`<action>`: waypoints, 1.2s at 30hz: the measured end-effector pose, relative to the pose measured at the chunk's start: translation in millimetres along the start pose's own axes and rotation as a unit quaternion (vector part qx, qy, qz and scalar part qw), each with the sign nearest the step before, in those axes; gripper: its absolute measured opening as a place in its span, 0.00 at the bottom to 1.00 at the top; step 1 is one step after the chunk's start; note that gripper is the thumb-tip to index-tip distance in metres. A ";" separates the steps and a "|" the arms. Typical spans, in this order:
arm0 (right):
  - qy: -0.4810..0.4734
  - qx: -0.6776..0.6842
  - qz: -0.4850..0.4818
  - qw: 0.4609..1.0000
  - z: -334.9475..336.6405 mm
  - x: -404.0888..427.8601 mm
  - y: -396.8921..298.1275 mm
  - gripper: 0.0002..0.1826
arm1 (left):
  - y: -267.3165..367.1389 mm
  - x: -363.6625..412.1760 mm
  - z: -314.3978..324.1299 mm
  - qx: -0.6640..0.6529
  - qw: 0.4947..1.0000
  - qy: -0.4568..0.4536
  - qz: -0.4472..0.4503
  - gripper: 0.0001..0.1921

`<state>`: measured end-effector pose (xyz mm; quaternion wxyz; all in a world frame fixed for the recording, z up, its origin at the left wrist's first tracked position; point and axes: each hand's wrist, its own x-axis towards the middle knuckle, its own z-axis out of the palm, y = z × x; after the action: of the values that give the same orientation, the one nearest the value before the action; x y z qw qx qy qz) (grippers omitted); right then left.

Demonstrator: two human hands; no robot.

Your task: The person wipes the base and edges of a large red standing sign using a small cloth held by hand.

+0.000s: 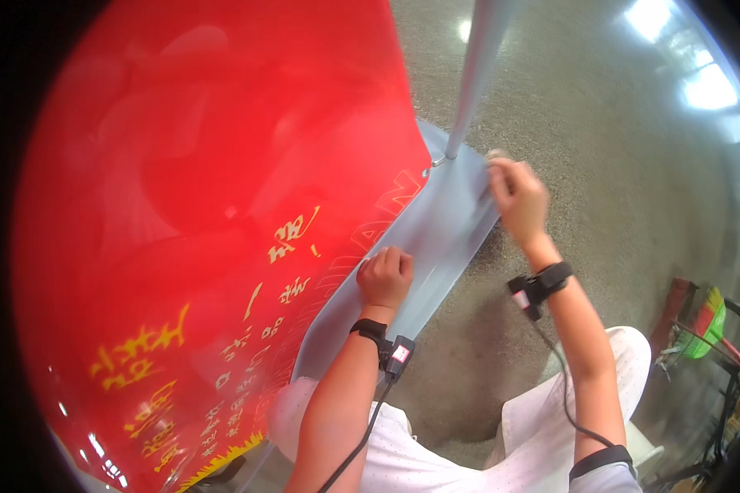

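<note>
A large glossy red sheet (234, 154) with yellow lettering fills the left of the view. Its right corner has a metal eyelet (425, 173) beside a small hook at the foot of a grey pole (472, 86). Along the sheet's edge runs a smooth grey panel (431, 246). My left hand (385, 277) is curled into a fist over this panel, touching the red edge; nothing shows in it. At the panel's far right edge is my right hand (518, 197), fingers bent and blurred. Whether it pinches the edge or something small cannot be seen.
Beneath is a speckled grey floor (579, 123). To the right stand a green broom (703, 333) with a red handle and a dark red dustpan-like object (675, 305). Black cables run from the straps on both wrists. A pale seat edge (644, 444) shows by my right leg.
</note>
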<state>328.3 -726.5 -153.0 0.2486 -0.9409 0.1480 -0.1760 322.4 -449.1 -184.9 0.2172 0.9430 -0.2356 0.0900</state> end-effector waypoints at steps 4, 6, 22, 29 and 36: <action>-0.089 0.027 -0.174 0.980 25.4 -31.5 -41.8 0.06 | -2.6 0.6 0.7 -0.023 1.000 0.009 -0.004 0.10; -0.059 -0.007 -0.115 0.992 21.2 -24.8 -26.9 0.07 | -3.3 0.3 0.4 -0.021 1.000 0.000 -0.005 0.10; 0.136 0.040 0.173 0.975 17.3 -53.6 10.8 0.08 | 2.4 4.1 4.8 0.010 1.000 -0.001 0.007 0.10; 0.141 0.074 0.174 0.972 -11.6 -21.5 21.5 0.09 | 4.3 2.9 4.3 0.004 1.000 0.006 0.012 0.09; -0.050 0.097 0.128 0.986 0.6 -110.0 -34.6 0.09 | -9.4 -4.7 -0.9 0.024 1.000 -0.011 0.004 0.10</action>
<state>236.8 -657.2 -163.8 0.3666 -0.8931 0.2369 -0.1087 322.8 -439.3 -188.9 0.1915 0.9479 -0.2396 0.0859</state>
